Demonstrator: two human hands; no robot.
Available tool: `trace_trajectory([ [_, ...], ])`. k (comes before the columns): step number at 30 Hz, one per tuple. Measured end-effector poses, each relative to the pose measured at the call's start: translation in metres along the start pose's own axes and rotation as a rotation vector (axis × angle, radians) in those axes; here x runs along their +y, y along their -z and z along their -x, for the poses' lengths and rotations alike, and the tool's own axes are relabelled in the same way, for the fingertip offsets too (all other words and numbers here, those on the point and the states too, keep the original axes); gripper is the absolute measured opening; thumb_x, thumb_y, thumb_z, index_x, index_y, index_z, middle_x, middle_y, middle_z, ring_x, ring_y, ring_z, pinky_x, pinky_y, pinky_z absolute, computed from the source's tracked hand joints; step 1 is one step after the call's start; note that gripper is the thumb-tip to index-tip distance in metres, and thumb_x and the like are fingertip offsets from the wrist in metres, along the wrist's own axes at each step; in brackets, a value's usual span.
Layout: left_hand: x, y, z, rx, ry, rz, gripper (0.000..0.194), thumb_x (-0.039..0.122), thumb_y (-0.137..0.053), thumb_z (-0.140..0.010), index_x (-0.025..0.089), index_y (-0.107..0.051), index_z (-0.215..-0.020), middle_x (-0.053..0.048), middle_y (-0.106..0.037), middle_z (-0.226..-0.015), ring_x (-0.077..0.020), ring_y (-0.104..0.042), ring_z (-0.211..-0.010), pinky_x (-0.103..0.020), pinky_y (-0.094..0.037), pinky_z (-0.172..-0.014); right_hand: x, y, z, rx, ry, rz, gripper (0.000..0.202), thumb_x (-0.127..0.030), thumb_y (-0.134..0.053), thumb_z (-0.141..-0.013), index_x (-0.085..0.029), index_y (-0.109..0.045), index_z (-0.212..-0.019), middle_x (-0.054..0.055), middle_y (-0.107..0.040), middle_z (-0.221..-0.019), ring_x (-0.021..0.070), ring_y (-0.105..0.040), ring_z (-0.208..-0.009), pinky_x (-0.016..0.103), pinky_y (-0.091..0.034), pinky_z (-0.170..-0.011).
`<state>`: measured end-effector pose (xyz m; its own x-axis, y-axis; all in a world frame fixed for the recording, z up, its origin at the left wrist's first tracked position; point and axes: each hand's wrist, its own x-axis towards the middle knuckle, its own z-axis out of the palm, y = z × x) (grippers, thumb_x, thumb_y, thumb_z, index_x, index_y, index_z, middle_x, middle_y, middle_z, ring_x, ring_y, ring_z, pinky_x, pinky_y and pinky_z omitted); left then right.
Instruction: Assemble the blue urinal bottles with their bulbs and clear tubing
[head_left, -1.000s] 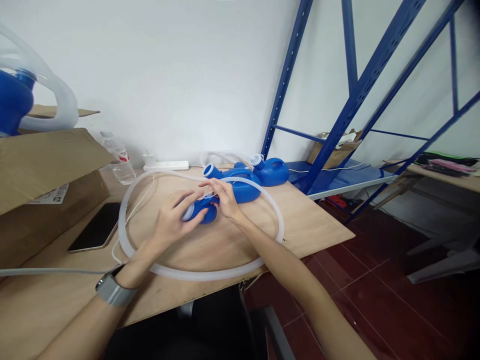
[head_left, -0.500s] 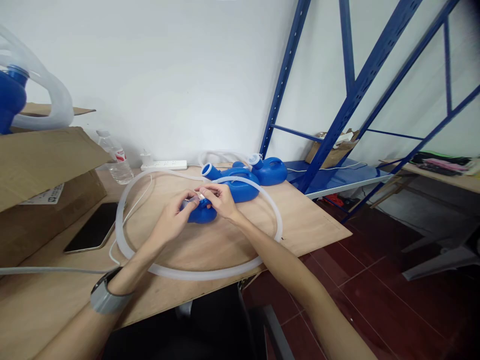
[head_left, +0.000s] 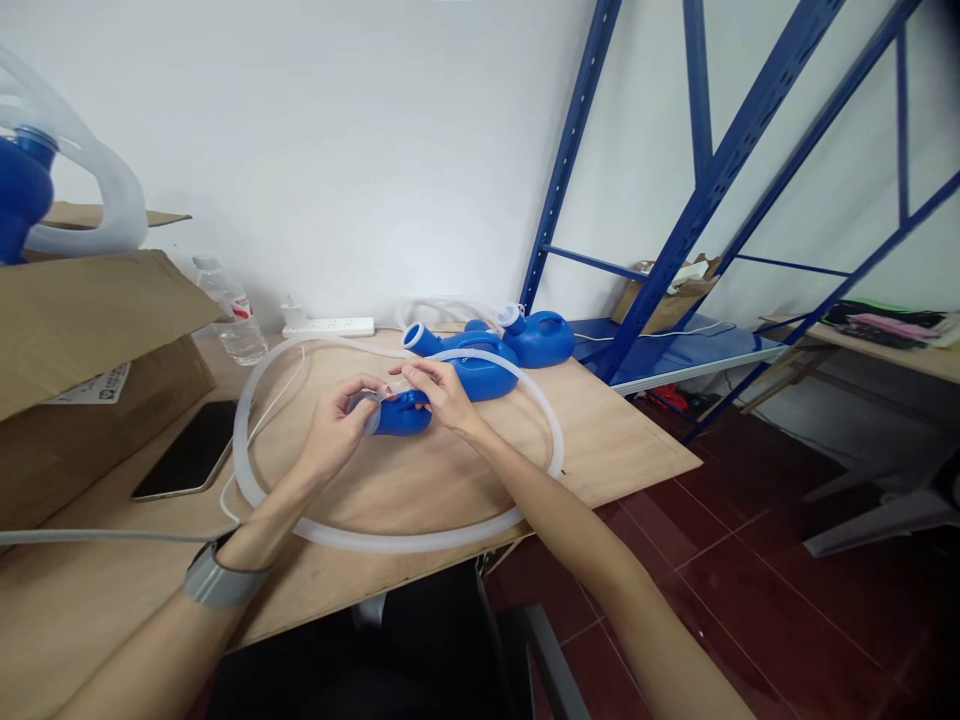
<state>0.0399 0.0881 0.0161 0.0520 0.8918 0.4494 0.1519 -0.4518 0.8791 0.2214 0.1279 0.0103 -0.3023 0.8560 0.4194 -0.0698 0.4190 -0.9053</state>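
A rounded blue plastic piece [head_left: 405,418] with a clear rim on its left end is between my hands, low over the table. My left hand [head_left: 337,428] has its fingers closed round the clear-rimmed end. Over the top and right side of the piece, my right hand [head_left: 441,394] pinches with thumb and fingers at a small clear part. A translucent hose [head_left: 420,543] lies in a wide loop around both hands; how it meets the piece is hidden. Just behind my right hand lies a blue jug-like bottle [head_left: 480,378] with an open, white-lined neck.
Another blue bottle [head_left: 546,340] lies at the back right. To the left are a phone [head_left: 186,450], a water bottle [head_left: 241,330], a power strip [head_left: 337,327] and a cardboard box [head_left: 112,430]. Blue metal shelving [head_left: 667,250] stands past the table's right side.
My left hand has shifted slightly left and now shows the clear rim of the blue piece. The piece appears turned a little, more level. My right fingers remain on it.
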Motion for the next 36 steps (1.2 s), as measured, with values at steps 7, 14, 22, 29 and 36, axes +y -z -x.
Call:
trace_trajectory([
  [7, 0.007, -0.002, -0.002, -0.067, 0.051, -0.031, 0.041, 0.052, -0.065, -0.082, 0.022, -0.052, -0.056, -0.001, -0.059, -0.064, -0.0193, -0.055, -0.073, -0.031, -0.047, -0.074, 0.006, -0.002, -0.001, -0.094, 0.069, 0.085, 0.041, -0.047, -0.068, -0.089, -0.013, -0.075, -0.111, -0.002, -0.059, -0.067, 0.0118, -0.053, -0.062, 0.022, -0.043, -0.058],
  [14, 0.008, -0.002, -0.004, 0.002, 0.066, -0.061, 0.039, 0.052, -0.070, -0.079, 0.021, -0.056, -0.060, -0.002, -0.063, -0.068, -0.0174, -0.056, -0.070, -0.031, -0.047, -0.071, 0.004, 0.001, -0.002, -0.083, 0.039, 0.056, 0.043, -0.048, -0.071, -0.087, -0.014, -0.075, -0.113, -0.003, -0.058, -0.065, 0.0105, -0.049, -0.059, 0.022, -0.043, -0.057],
  [22, 0.004, -0.001, -0.004, -0.065, -0.005, -0.239, 0.032, 0.048, -0.069, -0.086, 0.020, -0.068, -0.070, -0.001, -0.071, -0.073, -0.0180, -0.063, -0.074, -0.029, -0.048, -0.073, 0.003, 0.001, 0.000, -0.111, 0.022, 0.004, 0.043, -0.045, -0.071, -0.086, -0.014, -0.073, -0.115, -0.001, -0.064, -0.071, 0.0118, -0.054, -0.063, 0.022, -0.045, -0.058],
  [29, -0.005, 0.002, -0.006, -0.081, 0.040, -0.182, 0.030, 0.047, -0.069, -0.086, 0.020, -0.072, -0.074, -0.001, -0.072, -0.077, -0.0182, -0.063, -0.079, -0.029, -0.047, -0.074, 0.002, 0.005, -0.001, -0.163, 0.065, 0.039, 0.048, -0.044, -0.074, -0.083, -0.014, -0.071, -0.120, -0.004, -0.058, -0.068, 0.0111, -0.050, -0.063, 0.023, -0.042, -0.061],
  [36, 0.001, 0.001, -0.006, -0.085, 0.037, -0.130, 0.033, 0.051, -0.073, -0.082, 0.020, -0.075, -0.072, -0.005, -0.076, -0.082, -0.0218, -0.067, -0.083, -0.032, -0.052, -0.079, 0.008, 0.006, -0.002, -0.194, 0.114, 0.066, 0.043, -0.037, -0.072, -0.081, -0.014, -0.071, -0.117, -0.003, -0.057, -0.073, 0.0114, -0.050, -0.066, 0.024, -0.043, -0.065],
])
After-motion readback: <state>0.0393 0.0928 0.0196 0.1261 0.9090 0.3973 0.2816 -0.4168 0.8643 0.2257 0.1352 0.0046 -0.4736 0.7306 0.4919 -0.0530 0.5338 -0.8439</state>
